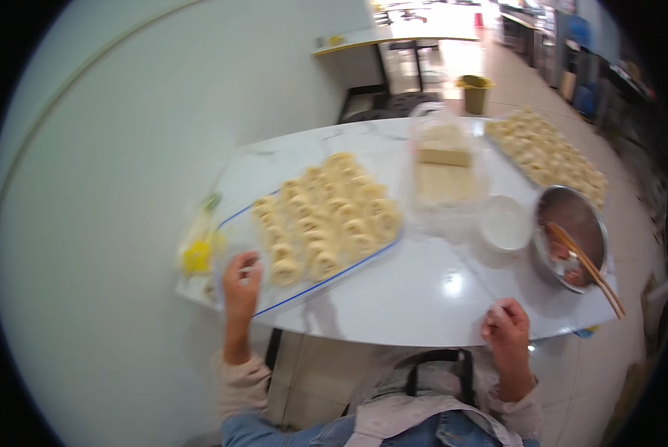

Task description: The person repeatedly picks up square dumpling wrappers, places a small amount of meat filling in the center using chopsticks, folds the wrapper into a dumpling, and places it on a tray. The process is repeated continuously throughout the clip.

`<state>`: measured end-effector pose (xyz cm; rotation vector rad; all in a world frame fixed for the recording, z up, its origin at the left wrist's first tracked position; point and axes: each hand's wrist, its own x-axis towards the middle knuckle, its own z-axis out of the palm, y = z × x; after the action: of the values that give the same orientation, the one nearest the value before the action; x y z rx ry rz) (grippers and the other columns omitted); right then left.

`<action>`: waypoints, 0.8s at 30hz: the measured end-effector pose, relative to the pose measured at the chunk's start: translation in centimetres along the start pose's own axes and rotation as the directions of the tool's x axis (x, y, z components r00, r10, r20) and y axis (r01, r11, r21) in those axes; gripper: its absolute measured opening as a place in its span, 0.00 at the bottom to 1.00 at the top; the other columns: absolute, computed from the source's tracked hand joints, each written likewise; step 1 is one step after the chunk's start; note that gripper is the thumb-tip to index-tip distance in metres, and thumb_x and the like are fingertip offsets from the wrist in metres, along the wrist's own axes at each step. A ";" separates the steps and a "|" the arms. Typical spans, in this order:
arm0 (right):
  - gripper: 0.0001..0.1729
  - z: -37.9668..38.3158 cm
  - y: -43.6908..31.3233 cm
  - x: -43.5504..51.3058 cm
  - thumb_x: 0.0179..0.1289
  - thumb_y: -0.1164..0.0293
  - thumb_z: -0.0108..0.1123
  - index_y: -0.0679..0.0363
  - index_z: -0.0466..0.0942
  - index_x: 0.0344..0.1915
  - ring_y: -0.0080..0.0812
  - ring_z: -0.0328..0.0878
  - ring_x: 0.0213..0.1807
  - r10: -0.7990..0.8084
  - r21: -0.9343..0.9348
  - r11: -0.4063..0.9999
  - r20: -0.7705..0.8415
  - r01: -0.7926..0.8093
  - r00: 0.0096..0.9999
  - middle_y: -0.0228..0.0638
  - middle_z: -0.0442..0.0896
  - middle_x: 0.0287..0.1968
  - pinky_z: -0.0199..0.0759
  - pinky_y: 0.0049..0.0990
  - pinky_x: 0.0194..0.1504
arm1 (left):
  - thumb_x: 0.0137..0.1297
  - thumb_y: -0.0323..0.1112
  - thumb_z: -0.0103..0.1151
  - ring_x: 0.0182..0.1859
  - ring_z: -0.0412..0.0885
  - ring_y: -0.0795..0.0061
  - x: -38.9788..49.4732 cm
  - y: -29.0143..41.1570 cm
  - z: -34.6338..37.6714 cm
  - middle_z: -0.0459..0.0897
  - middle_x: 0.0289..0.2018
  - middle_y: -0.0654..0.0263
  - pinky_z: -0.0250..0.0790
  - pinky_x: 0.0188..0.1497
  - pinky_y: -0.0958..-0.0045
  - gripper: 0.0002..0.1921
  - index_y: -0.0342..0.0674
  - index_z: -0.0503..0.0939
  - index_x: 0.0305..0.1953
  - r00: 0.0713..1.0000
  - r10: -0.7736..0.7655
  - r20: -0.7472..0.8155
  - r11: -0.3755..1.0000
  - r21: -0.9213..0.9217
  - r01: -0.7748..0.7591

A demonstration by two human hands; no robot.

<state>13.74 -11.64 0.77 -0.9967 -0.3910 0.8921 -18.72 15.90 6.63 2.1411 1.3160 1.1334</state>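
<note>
My left hand [243, 288] is over the left end of a blue-rimmed tray [322, 283]. Its fingers are bent, with a gap between them and the thumb, and I see nothing held there. Rows of folded dumplings [325, 265] fill much of the tray to the right of that hand. At the table's front edge, my right hand [507, 324] is curled, with white powder on the thumb and no object visible in it. Up and to its right stands a metal bowl [582, 207] of pinkish filling [560, 248], with wooden chopsticks [585, 265] leaning over the rim.
A white bowl [505, 223] stands beside the metal one. Behind it, a clear plastic bag [479, 148] holds pale stacked wrappers [444, 181]. More dumplings [546, 151] lie at the far right. A yellow-marked bag [197, 257] sits by the wall [116, 195].
</note>
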 end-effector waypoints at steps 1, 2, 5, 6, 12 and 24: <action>0.02 -0.6 -0.3 0.0 0.62 0.75 0.53 0.62 0.71 0.33 0.22 0.69 0.22 -0.075 -0.114 0.991 -0.029 0.071 0.997 0.30 0.72 0.23 0.62 0.18 0.23 | 0.57 0.26 0.55 0.38 0.76 0.77 0.5 2.0 -0.1 0.79 0.36 0.64 0.68 0.38 0.76 0.09 0.35 0.76 0.41 0.999 0.035 0.022 0.999 -0.024 -0.035; 0.02 -1.3 -0.5 -0.1 0.61 0.76 0.53 0.63 0.72 0.32 0.21 0.70 0.22 -0.126 -0.151 0.982 -0.049 0.117 0.991 0.30 0.73 0.22 0.62 0.17 0.24 | 0.57 0.25 0.55 0.37 0.76 0.78 1.0 4.1 0.6 0.79 0.36 0.65 0.67 0.38 0.77 0.09 0.35 0.76 0.40 0.991 0.123 0.044 0.986 -0.123 -0.117; 0.03 -3.1 -1.0 -0.1 0.60 0.79 0.54 0.64 0.73 0.28 0.19 0.69 0.21 -0.274 -0.329 0.912 -0.049 0.244 0.960 0.29 0.73 0.22 0.62 0.17 0.24 | 0.56 0.24 0.56 0.35 0.75 0.80 2.7 10.0 3.7 0.79 0.33 0.66 0.66 0.37 0.79 0.06 0.33 0.77 0.37 0.947 0.275 0.164 0.931 -0.292 -0.220; 0.04 -3.6 -1.0 -0.1 0.60 0.79 0.54 0.65 0.73 0.28 0.18 0.69 0.22 -0.324 -0.378 0.882 -0.050 0.282 0.945 0.29 0.73 0.22 0.62 0.16 0.24 | 0.56 0.25 0.57 0.34 0.75 0.81 3.4 11.5 5.3 0.79 0.32 0.66 0.66 0.37 0.79 0.06 0.33 0.77 0.36 0.920 0.324 0.222 0.919 -0.306 -0.249; 0.06 -5.8 -0.6 0.6 0.59 0.80 0.55 0.66 0.73 0.25 0.15 0.67 0.21 -0.400 -0.363 0.861 -0.048 0.357 0.915 0.27 0.72 0.21 0.60 0.16 0.23 | 0.54 0.25 0.58 0.30 0.76 0.77 7.4 15.8 16.8 0.80 0.29 0.65 0.69 0.33 0.77 0.05 0.33 0.78 0.33 0.810 0.390 0.438 0.899 -0.373 -0.231; 0.07 -6.6 -0.6 0.9 0.58 0.73 0.59 0.66 0.75 0.28 0.19 0.66 0.21 -0.465 -0.541 0.730 0.053 0.417 0.884 0.32 0.75 0.21 0.61 0.21 0.23 | 0.41 0.24 0.51 0.24 0.73 0.54 9.3 15.3 32.9 0.73 0.18 0.51 0.64 0.27 0.63 0.01 0.34 0.73 0.20 0.667 0.577 0.471 0.801 -0.167 -0.575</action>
<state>18.87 -14.71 -2.21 -1.3787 -0.8014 0.2893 18.17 19.36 1.09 2.6929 0.3889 0.6611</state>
